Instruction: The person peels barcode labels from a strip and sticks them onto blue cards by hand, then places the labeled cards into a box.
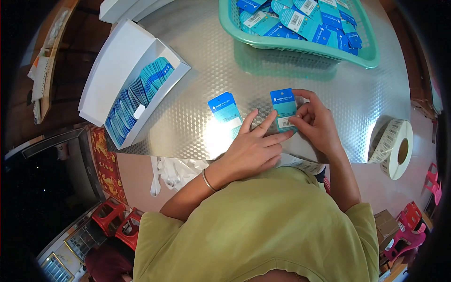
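Observation:
A blue packaging card (283, 99) lies flat on the metal table, with a white barcode label (284, 122) across its lower part. My right hand (317, 120) is at the card's right side, its thumb and curled fingers pinched at the label's right end, the index finger reaching to the card's top corner. My left hand (258, 148), a bracelet at its wrist, rests with spread fingers beside the same card, fingertips at its lower left edge. Just left of it lies a small pile of similar cards (223, 105), partly covered by glare and my fingers.
A green plastic basket (300, 46) heaped with cards stands at the back. An open white box (162, 101) at the left holds a row of cards on edge. A roll of barcode labels (393, 145) sits by the right table edge. Red stools (109, 214) stand on the floor.

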A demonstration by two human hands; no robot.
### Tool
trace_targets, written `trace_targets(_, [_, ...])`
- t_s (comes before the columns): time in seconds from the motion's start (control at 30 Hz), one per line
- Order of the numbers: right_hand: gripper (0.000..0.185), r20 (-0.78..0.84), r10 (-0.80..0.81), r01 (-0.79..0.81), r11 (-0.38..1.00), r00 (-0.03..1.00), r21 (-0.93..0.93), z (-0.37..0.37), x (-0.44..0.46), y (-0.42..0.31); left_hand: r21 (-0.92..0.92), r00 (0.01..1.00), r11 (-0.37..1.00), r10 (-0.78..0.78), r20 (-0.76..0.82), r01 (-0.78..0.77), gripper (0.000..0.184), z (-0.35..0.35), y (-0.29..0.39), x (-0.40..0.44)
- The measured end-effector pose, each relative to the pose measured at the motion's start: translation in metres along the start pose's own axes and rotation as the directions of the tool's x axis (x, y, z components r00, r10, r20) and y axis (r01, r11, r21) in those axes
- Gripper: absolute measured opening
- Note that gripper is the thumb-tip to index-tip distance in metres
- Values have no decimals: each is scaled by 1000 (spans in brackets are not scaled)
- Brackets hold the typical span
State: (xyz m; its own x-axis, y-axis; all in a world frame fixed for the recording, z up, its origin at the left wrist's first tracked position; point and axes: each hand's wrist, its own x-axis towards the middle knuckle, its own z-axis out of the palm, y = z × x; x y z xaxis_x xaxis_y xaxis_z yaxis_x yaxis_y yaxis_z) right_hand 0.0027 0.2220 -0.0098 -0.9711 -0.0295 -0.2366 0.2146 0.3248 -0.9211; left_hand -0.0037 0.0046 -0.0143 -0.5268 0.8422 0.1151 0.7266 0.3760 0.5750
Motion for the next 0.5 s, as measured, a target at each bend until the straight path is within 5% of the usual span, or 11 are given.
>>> trace_targets(0.5, [54, -15, 25, -26, 997, 1000, -78, 3, 0, -5, 11, 1000, 1000, 8, -5, -8, 15, 0, 0, 1])
